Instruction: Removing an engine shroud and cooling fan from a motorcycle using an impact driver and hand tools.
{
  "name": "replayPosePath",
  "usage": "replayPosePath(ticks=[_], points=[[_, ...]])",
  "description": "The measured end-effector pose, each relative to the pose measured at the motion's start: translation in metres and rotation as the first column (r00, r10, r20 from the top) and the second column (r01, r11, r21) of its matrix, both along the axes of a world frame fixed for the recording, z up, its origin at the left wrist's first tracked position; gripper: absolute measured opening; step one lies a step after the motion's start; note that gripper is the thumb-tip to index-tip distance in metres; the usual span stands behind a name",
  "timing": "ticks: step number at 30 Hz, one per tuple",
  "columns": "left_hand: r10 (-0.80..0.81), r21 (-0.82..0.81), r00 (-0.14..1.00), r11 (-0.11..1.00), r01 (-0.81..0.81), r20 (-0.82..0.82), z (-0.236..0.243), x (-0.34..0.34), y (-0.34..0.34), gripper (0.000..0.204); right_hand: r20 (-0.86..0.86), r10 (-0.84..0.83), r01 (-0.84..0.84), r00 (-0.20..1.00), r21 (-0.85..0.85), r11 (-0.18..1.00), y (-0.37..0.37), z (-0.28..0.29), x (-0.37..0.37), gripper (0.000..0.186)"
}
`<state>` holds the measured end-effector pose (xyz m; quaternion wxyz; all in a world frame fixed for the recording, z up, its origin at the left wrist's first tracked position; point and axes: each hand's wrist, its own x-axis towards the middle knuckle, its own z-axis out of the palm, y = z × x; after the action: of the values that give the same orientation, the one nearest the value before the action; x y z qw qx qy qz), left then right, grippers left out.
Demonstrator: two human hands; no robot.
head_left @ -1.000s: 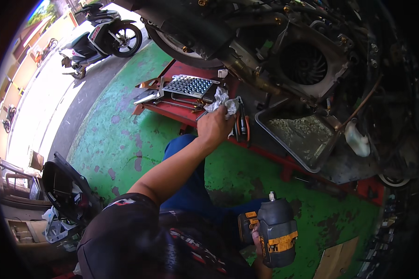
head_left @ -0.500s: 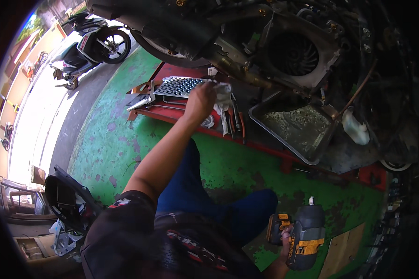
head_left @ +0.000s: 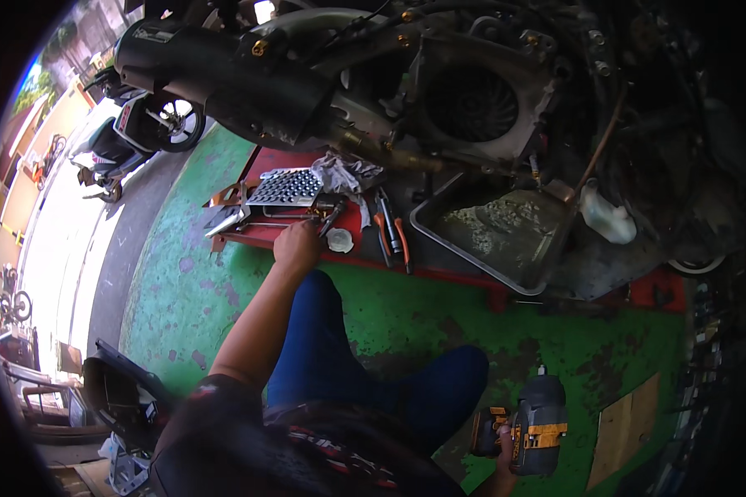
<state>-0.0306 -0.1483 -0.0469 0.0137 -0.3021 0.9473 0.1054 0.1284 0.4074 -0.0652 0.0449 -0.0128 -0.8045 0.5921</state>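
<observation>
My right hand (head_left: 504, 443) is wrapped round the handle of a black and yellow cordless impact wrench (head_left: 542, 422), its anvil pointing away from me. My left hand (head_left: 298, 246) is at the near edge of a red lift platform (head_left: 257, 161), fingers curled down among metal tools. A dark ratchet-like tool (head_left: 331, 217) lies at its fingertips; what the fingers grip, if anything, is hidden. Beyond it are a perforated metal plate (head_left: 286, 188) and a crumpled grey rag (head_left: 346, 174). Right of the hand are a small clear round cup (head_left: 340, 240) and orange-handled pliers (head_left: 382, 240).
Above the platform stands a partly stripped scooter with a black exhaust muffler (head_left: 224, 79) and an exposed fan (head_left: 472, 101). Beneath it sits a metal drain pan (head_left: 472, 267) with murky liquid. Cardboard (head_left: 626, 431) lies on the green floor at right; another scooter (head_left: 133, 132) is parked outside.
My left hand has let go of the rag and drawn back toward me, down to the tools. The rag now lies on the platform. My right hand still holds the impact wrench.
</observation>
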Motion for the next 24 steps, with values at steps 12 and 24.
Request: replayPosePath(ticks=[12, 24], points=[[-0.088, -0.051, 0.901, 0.996, 0.074, -0.425, 0.081, 0.038, 0.014, 0.025, -0.046, 0.698, 0.433, 0.715, -0.754, -0.494, -0.044, -0.013, -0.036, 0.061], [0.515, 0.812, 0.722, -0.082, 0.578, -0.462, 0.122, 0.049, 0.078, 0.024, -0.203, 0.834, 0.311, 0.514, -0.861, -0.402, -0.165, 0.009, -0.089, 0.058]])
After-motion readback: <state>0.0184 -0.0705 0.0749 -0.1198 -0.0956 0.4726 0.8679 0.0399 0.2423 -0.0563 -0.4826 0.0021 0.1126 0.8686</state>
